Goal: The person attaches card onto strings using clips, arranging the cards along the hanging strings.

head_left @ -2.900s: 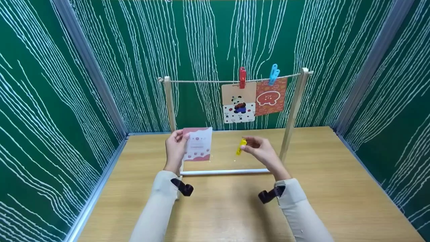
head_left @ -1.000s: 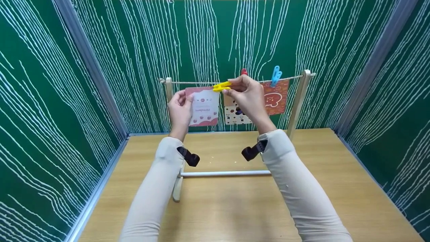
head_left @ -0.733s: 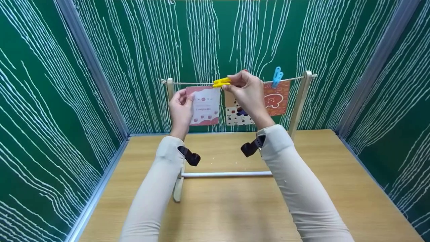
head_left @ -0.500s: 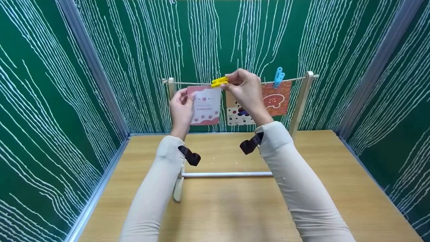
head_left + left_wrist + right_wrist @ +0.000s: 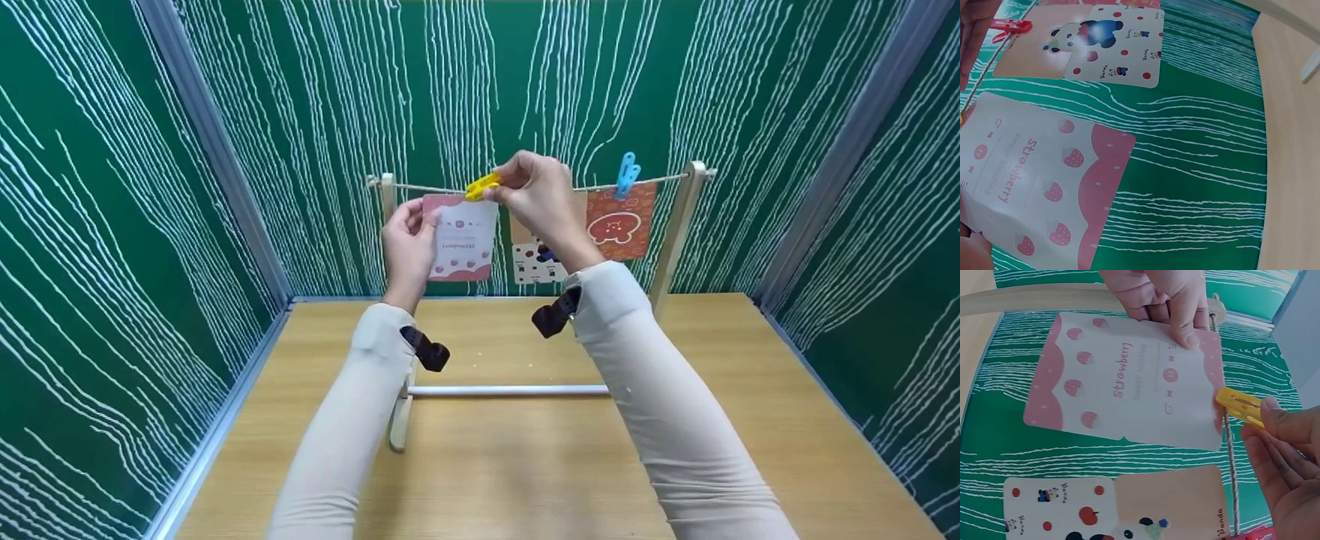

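Note:
A pink and white strawberry card (image 5: pixel 461 240) hangs upside down at the string (image 5: pixel 427 187), its left edge pinched between thumb and fingers of my left hand (image 5: pixel 409 244). My right hand (image 5: pixel 541 196) pinches a yellow clothespin (image 5: pixel 481 186) by its handle end. In the right wrist view the tip of the yellow clothespin (image 5: pixel 1241 405) sits over the card's top edge, at the string. Just right of it hangs a panda card (image 5: pixel 529 259), partly hidden by my right hand; the left wrist view shows its red clothespin (image 5: pixel 1012 26).
An orange-red card (image 5: pixel 621 225) hangs from a blue clothespin (image 5: pixel 628 176) at the string's right end. Wooden posts (image 5: pixel 679 232) hold the string, and a white rod (image 5: pixel 510 391) runs low between them. A wooden table (image 5: pixel 495 465) lies below, with green walls around.
Both hands have risen from above the table to the string, carrying the strawberry card and yellow clothespin. Over the last second the clothespin has shifted slightly left along the card's top edge.

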A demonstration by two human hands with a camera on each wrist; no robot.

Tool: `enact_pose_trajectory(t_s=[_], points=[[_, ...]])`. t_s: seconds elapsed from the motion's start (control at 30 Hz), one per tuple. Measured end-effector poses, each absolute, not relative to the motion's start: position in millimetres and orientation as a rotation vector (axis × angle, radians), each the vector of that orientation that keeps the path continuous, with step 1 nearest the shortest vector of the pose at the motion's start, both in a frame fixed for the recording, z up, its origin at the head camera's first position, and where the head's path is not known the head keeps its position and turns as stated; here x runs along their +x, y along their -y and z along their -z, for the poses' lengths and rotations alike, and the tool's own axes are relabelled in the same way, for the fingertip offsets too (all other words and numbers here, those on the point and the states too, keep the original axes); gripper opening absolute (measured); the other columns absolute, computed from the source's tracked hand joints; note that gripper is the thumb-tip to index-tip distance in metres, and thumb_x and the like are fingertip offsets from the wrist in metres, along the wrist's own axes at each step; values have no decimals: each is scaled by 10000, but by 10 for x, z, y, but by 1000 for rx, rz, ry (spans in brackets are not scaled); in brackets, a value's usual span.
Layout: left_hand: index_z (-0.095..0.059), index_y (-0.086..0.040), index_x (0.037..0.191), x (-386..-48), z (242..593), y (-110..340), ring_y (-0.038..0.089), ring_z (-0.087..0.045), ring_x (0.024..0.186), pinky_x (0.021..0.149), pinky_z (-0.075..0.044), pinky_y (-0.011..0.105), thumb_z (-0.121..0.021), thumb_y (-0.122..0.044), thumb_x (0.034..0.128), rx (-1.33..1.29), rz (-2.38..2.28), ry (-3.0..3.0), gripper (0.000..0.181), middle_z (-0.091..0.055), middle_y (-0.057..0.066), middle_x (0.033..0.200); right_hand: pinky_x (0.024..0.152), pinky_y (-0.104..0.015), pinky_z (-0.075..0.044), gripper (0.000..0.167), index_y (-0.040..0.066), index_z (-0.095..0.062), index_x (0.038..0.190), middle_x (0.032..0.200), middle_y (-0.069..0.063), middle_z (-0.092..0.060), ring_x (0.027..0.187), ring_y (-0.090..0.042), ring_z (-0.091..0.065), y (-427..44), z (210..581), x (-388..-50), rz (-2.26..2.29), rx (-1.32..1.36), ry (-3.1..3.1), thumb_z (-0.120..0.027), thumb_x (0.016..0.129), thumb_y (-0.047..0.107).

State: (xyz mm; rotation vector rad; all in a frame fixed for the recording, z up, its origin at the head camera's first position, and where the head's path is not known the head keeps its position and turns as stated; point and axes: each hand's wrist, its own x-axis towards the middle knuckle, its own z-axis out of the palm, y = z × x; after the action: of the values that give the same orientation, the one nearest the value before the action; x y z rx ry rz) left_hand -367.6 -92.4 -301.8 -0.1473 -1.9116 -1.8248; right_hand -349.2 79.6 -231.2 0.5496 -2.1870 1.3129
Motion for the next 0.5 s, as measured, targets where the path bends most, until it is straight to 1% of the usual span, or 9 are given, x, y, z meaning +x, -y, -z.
enact_pose_trajectory(t_s=[0.17, 0.5], points=[[-623, -69, 1113, -3694, 3047, 936, 173, -652, 932, 833, -528, 307, -594, -162, 947, -181, 1801, 1916, 192, -707, 101, 1069, 799, -243, -555, 185, 4, -664, 1004, 1026, -118, -713, 874, -194, -687, -804, 2255, -3483, -1273, 546, 2297, -725, 838, 59], [-614, -96, 1150, -3685, 3067, 951, 171, -639, 970, 887, -515, 331, -577, -173, 958, -181, 1825, 1956, 210, -692, 78, 1113, 788, -254, -558, 157, 1, -662, 983, 1006, -114, -704, 860, -188, -673, -806, 2186, -3480, -1239, 587, 2397, -712, 835, 18]])
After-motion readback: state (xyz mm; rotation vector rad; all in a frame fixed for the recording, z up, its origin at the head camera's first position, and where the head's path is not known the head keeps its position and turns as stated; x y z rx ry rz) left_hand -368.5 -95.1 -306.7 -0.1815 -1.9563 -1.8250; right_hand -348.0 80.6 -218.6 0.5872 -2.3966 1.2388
